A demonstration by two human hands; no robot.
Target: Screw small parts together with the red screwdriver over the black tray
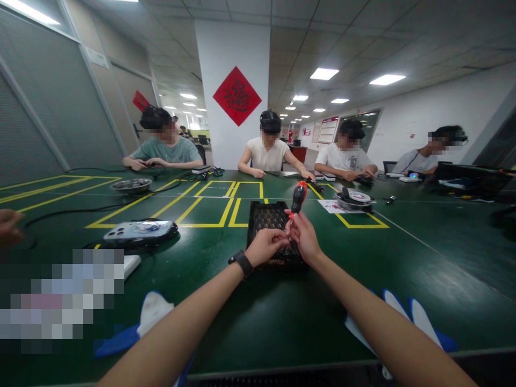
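My right hand (303,236) grips a screwdriver (299,198) with a red and black handle. The handle points up and tilts slightly to the right, while the shaft runs down between my fingers. Close beside it, my left hand (266,246), with a dark band on the wrist, pinches at the lower end of the shaft. What the left fingertips hold there is too small to make out. Both hands are over a black tray (258,217) with a patterned bottom, which lies on the green table (226,301). The hands cover part of the tray.
Blue and white gloves (155,312) lie near the front edge. A phone on a dark device (141,231) and a metal bowl (131,185) stand to the left. At the right is a round metal dish (355,200) on paper. Several people sit opposite; another's hand (10,228) shows at left.
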